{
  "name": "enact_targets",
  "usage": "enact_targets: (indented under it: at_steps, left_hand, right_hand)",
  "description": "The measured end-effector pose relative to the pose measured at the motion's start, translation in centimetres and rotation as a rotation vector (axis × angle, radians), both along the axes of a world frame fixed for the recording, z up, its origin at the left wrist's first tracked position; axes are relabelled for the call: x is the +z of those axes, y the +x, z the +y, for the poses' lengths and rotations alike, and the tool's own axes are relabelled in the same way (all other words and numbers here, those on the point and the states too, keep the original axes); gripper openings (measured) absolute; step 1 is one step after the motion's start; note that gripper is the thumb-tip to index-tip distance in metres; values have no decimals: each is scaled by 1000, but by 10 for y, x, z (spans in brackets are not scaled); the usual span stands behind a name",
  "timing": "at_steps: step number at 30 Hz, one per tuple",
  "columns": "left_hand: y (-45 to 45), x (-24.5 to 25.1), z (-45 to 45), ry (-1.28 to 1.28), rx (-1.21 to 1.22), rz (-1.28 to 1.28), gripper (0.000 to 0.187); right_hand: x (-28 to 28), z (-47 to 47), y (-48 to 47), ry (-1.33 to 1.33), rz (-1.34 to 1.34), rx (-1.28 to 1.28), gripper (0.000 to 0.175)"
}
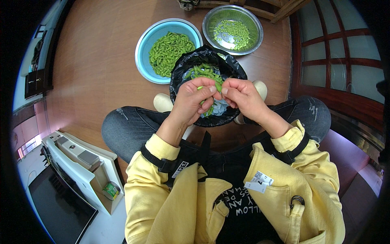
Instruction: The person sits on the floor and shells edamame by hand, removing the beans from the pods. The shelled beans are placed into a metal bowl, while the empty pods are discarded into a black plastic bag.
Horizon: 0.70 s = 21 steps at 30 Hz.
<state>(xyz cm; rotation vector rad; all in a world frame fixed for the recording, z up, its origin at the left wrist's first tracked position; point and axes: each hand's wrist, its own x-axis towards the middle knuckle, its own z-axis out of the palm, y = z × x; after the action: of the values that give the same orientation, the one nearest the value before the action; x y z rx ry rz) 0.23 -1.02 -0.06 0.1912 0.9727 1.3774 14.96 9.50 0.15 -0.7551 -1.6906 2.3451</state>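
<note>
Between the fingertips of both hands is a green edamame pod. My left hand pinches it from the left, and a pale green bean shows by its curled fingers. My right hand grips the pod's other side with thumb and forefinger. Below both hands stands a bin lined with a black plastic bag, partly hidden by them. Pods or hulls lie inside it over a crumpled pale plastic bag.
A blue basket in a metal basin, full of edamame pods, sits beyond the bin to the left. Shelled beans lie in a steel bowl at the right. Wooden furniture legs and a glazed door border the floor.
</note>
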Motion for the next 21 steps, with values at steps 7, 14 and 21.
enact_targets:
  at_steps: [7,14,21]
  left_hand:
    - [-1,4,-1,52,-34,-1,5]
    - [-4,5,-2,64,-52,17,3]
    - [10,-1,1,93,104,-8,12]
  right_hand:
    - [2,-5,2,82,29,-20,19]
    - [3,-5,3,86,44,0,20]
    - [1,-14,-3,-471,60,-133,20]
